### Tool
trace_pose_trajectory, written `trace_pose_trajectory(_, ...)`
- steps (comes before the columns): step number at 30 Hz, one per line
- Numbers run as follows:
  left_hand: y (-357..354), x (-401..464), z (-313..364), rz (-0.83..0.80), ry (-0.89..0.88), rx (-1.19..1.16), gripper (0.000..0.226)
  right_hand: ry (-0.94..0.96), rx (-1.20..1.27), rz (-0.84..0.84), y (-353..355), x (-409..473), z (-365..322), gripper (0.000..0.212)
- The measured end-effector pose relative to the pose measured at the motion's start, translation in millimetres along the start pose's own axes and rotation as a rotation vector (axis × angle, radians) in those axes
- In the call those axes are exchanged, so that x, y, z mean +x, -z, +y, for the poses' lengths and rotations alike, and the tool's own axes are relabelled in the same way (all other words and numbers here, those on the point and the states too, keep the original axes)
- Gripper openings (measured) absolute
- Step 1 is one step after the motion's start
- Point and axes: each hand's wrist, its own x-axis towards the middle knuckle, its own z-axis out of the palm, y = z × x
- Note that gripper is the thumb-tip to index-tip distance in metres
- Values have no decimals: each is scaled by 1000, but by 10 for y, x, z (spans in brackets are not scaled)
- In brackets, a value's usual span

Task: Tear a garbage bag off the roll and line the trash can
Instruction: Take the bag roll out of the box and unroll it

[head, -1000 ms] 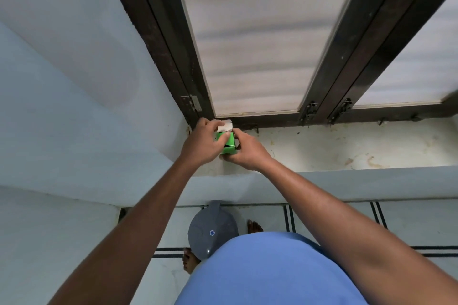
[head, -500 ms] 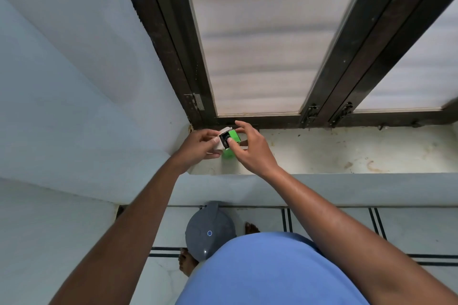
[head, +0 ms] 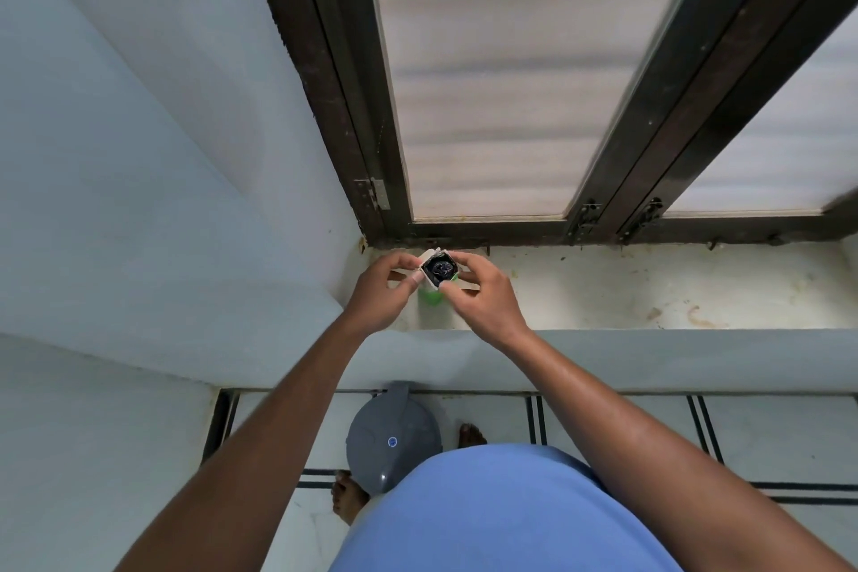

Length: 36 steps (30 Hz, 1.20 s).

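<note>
A small green and white box [head: 438, 270] is held above the window sill, its open end turned up toward me. Inside it shows the black garbage bag roll [head: 439, 267]. My left hand [head: 383, 288] pinches the box's left side and my right hand [head: 483, 293] grips its right side. On the floor below stands the grey trash can [head: 393, 434] with its lid shut, partly hidden by my blue shirt.
The stained white sill [head: 627, 288] runs to the right below a dark-framed window [head: 487, 228]. A pale blue wall [head: 139, 200] closes in on the left. My bare feet [head: 348, 495] stand beside the can on a tiled floor.
The box was lifted slightly off the sill and turned so that its open end faces me, showing the black roll. My view has tilted a little.
</note>
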Motion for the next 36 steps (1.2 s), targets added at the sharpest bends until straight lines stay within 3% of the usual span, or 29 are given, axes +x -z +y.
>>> trace_pose_trajectory(3,23,-33,-4,6,-6,37,11,28,-120,-56,-26,-52,78,69)
trace_pose_trajectory(8,132,-127,123,32,-2,242,18,28,-148,-53,-73,10,72,65)
trace_pose_trajectory(11,184,-164,296,126,-204,360,13,28,-160,-81,-76,31,34,66)
trace_pose_trajectory(14,225,-73,457,-20,-347,545,25,40,-162,-116,-73,41,24,64)
trace_pose_trajectory(18,263,83,549,-120,-279,703,40,35,-161,-141,-30,43,19,65)
trace_pose_trajectory(24,315,194,685,-205,-345,836,34,62,-198,-164,3,80,-23,65)
trace_pose_trajectory(30,336,252,684,-202,-231,712,31,46,-230,-189,36,117,-28,70)
trace_pose_trajectory(36,281,276,767,-202,-180,847,44,49,-238,-190,-9,142,-28,69)
